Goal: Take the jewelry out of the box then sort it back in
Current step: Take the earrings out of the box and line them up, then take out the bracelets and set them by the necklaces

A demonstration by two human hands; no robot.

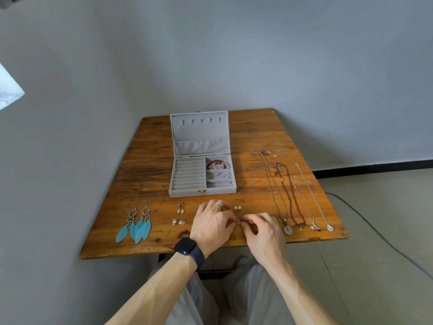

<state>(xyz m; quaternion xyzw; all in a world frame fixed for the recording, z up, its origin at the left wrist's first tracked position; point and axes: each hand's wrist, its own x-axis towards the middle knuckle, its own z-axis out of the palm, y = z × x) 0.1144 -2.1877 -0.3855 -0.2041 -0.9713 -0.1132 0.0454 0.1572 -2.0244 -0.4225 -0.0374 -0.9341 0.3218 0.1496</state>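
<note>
An open grey velvet jewelry box (187, 192) stands mid-table, with a red bead bracelet (214, 163) and silver bangles (222, 174) in its right compartments. On the table in front lie blue feather earrings (138, 225), drop earrings (181, 208), flower studs (178, 222) and pearl studs (237, 208). Several necklaces (290, 198) stretch along the right side. My left hand (210, 222) and my right hand (262, 228) meet near the front edge, both pinching a small earring (238, 222) between their fingertips.
The wooden table (152, 174) stands in a corner against grey walls. A cable (365, 216) runs over the tiled floor to the right. A dark watch (187, 249) is on my left wrist. My knees show below the table edge.
</note>
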